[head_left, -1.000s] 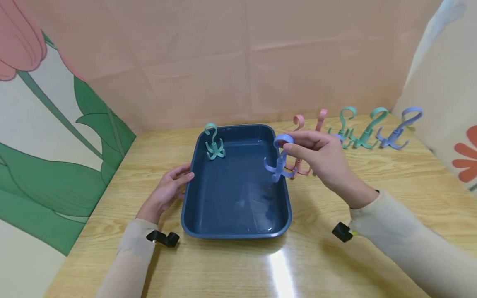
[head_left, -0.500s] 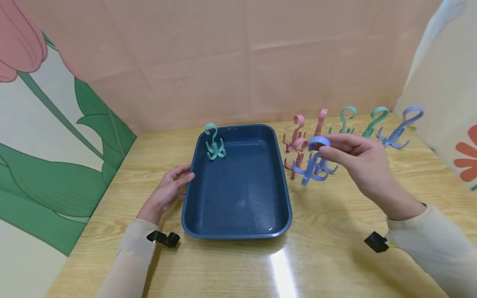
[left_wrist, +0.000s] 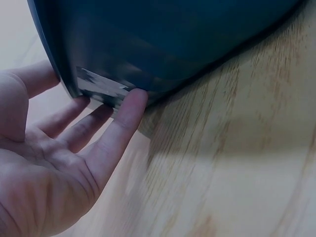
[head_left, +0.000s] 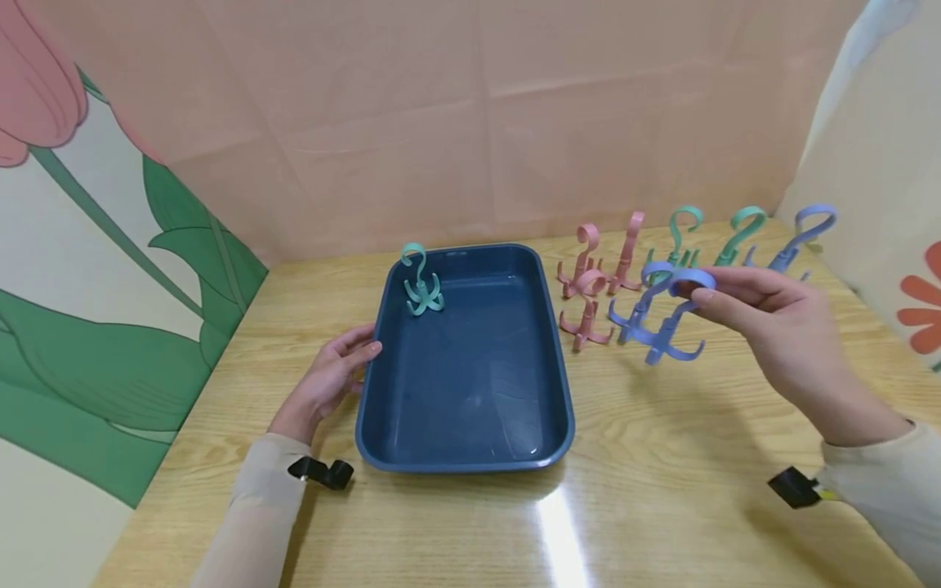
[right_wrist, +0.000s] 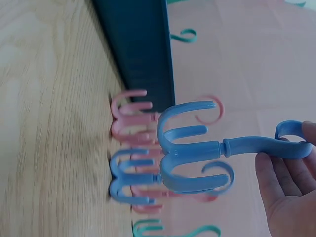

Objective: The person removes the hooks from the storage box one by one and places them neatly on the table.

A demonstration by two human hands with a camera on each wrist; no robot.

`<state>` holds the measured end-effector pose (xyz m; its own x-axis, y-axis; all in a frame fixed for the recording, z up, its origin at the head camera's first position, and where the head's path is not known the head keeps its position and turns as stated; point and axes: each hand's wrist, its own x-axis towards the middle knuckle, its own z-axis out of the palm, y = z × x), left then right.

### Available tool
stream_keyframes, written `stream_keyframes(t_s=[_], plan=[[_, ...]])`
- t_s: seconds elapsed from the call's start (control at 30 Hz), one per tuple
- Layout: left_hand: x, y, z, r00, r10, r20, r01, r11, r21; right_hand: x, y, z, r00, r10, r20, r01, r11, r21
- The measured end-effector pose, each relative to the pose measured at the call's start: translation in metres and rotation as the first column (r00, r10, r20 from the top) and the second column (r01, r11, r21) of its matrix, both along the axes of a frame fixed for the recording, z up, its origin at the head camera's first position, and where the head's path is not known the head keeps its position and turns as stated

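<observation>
My right hand (head_left: 790,339) pinches the curled top of a periwinkle-blue four-prong hanger hook (head_left: 665,339), held to the right of the tray above the table. In the right wrist view this hook (right_wrist: 192,150) hangs with its prongs apart from the table. Just behind it stands another blue hook (head_left: 631,320), partly covered by it in the head view. My left hand (head_left: 334,376) rests against the left side of a dark blue tray (head_left: 569,408); its fairly straight fingers (left_wrist: 118,123) touch the outer wall. A green hook (head_left: 424,292) stands in the tray's far left corner.
Right of the tray stand pink hooks (head_left: 586,325), green hooks (head_left: 684,237) and another blue hook (head_left: 790,249), partly behind my right hand. Wooden table (head_left: 470,523) extends in front of the tray. A pink cloth wall (head_left: 382,131) closes off the back.
My right hand has carried the blue hook rightward, from over the tray's right rim to beside the standing blue hook. The left hand and the tray stay in place.
</observation>
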<state>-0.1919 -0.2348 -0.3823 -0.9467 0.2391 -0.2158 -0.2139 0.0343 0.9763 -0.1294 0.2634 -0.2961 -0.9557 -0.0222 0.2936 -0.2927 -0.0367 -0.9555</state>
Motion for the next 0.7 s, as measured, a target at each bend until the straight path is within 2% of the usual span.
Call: stream_keyframes(t_s=[0.13,0.23,0.47,0.6,0.7], plan=[[0.000,0.000,0.000,1.000,0.000,0.004,0.000,1.000,0.002,-0.002,0.015,-0.004,1.000,-0.004,-0.021,0.003,0.999,-0.053],[0.000,0.001,0.000,1.000,0.001,0.007,-0.001,1.000,0.002,-0.007,0.033,-0.011,1.000,-0.015,-0.022,0.014,0.999,-0.038],[0.001,0.000,0.000,1.000,-0.002,-0.003,0.002,1.000,0.008,-0.009,0.046,-0.010,0.997,-0.078,0.018,0.078,0.996,-0.035],[0.000,-0.001,-0.001,1.000,0.006,-0.003,-0.006,1.000,0.014,-0.017,0.054,-0.018,0.994,-0.101,0.037,0.101,0.995,-0.006],[0.000,-0.001,-0.002,1.000,0.006,-0.002,-0.006,1.000,0.012,-0.025,0.058,-0.024,0.995,-0.084,0.048,0.084,0.996,0.004]])
